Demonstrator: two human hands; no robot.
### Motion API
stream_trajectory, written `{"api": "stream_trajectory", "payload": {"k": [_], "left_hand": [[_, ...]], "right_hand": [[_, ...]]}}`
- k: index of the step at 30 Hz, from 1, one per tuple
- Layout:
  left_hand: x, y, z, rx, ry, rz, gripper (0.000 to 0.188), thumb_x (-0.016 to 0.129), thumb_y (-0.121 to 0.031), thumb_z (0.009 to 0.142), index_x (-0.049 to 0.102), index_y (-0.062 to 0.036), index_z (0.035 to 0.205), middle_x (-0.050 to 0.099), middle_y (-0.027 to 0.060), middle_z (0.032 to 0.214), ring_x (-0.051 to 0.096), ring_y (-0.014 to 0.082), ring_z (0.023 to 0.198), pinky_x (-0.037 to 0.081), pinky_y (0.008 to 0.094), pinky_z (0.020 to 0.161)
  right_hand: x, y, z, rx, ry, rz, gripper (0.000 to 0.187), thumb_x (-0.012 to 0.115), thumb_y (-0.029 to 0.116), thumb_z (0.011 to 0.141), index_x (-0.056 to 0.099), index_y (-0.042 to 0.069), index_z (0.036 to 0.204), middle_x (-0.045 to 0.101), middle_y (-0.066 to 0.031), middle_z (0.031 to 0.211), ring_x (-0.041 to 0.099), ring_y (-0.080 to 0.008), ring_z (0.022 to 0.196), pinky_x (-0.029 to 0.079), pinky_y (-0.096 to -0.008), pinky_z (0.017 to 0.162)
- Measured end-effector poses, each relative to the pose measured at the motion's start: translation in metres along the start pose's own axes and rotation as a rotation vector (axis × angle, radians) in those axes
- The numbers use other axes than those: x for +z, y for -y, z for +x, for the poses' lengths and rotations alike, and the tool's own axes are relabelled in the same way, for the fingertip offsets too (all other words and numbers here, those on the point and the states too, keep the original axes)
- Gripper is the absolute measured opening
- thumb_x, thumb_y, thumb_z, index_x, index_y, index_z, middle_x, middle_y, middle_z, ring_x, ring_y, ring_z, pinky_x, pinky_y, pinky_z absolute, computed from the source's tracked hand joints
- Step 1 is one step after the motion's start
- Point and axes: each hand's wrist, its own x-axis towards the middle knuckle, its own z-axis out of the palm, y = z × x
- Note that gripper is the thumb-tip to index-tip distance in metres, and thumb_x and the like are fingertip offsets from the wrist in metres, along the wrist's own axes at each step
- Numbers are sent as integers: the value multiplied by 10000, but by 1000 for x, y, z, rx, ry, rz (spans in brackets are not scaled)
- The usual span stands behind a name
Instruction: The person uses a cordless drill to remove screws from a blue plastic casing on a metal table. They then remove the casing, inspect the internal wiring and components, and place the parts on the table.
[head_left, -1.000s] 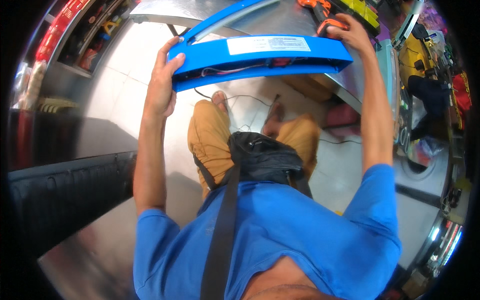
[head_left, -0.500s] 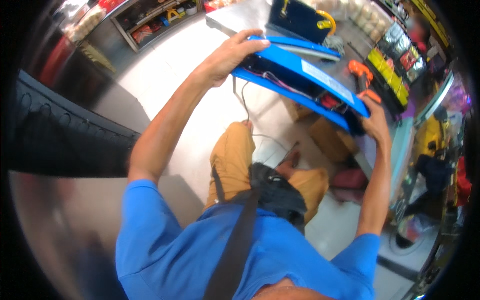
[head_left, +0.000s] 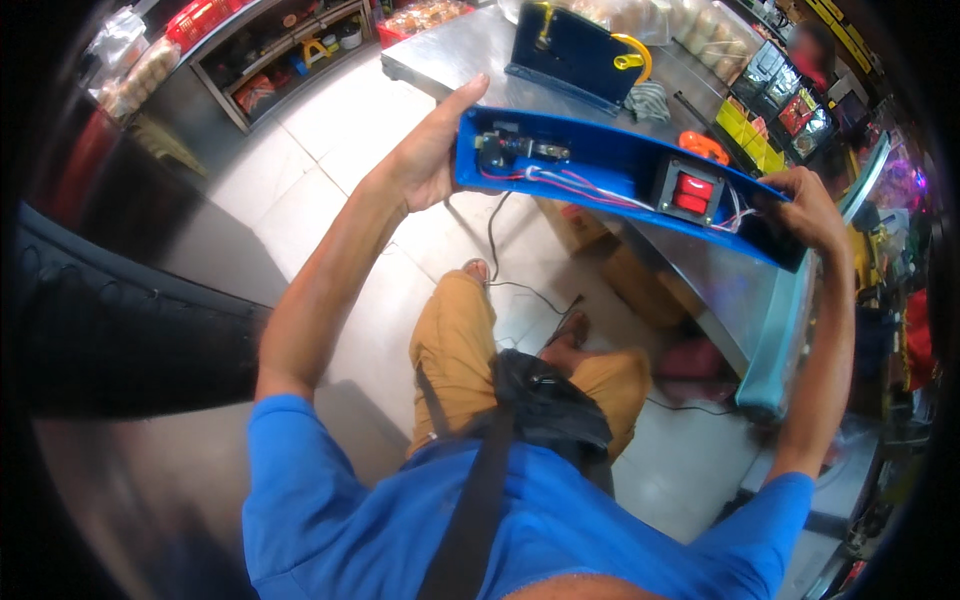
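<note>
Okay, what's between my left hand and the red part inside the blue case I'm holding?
In the head view, a black fitting and pink and white wires lie between your left hand and the red part, inside the blue case.

Bright glare on floor tiles, blurred edges

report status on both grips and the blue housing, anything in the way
Left grip and right grip at opposite ends; blue housing held open side showing, wires visible inside; orange tool beyond, partly hidden.
</note>
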Motion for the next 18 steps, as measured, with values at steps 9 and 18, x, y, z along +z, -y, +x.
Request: {"api": "stream_trajectory", "payload": {"k": [9,18], "left_hand": [[-18,27,4,-32,-53,-54,850,457,-601,991,339,126,1414,590,320,1242,728,287,986,666,367,720],[-25,43,8,11,-57,-108,773,437,-603,995,422,90,1338,611,300,1154,734,277,944,659,335,697]], "right_hand": [[16,3,17,15,-17,-7,228,696,146,842,749,-13,996,713,-100,739,638,-116,667,503,-311,653],[9,-5,45,38,78,-9,250,715,157,825,752,-21,997,662,-58,682,575,-90,622,483,-305,619]]}}
